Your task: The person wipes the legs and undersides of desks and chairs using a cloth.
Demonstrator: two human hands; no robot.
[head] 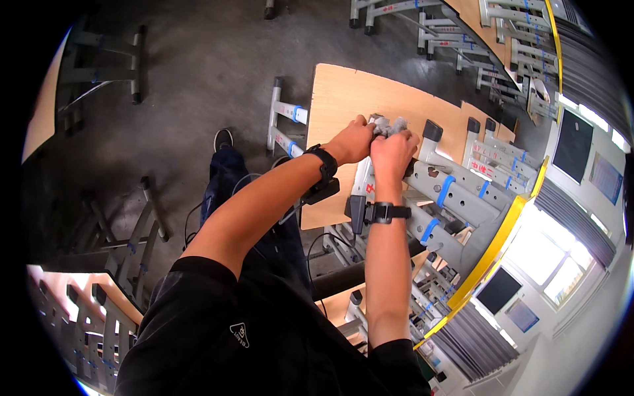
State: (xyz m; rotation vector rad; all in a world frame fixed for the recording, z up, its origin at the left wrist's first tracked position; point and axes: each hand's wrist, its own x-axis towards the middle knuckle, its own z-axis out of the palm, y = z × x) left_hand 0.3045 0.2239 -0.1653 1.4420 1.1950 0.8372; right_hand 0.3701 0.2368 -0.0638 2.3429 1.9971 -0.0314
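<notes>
Both of my hands meet above the wooden desktop (334, 114). My left hand (352, 141) grips a crumpled grey wad (389, 123), perhaps cloth or paper, from its left side. My right hand (394, 152) closes on the same wad from the near side. They are at the end of a grey metal leg (364, 175) of an upturned stool or chair, whose foot is mostly hidden by the fingers and wad. Blue bands ring its frame (448, 190), and its yellow-edged seat (490, 252) is to the right. Each wrist wears a black strap with a small device.
A second black-capped leg (432, 129) stands just right of my hands. More upturned metal frames (500, 153) stand beyond it. Cables (317, 242) hang around my forearms and legs. Another desk (44, 99) is at far left, above a dark floor (198, 64).
</notes>
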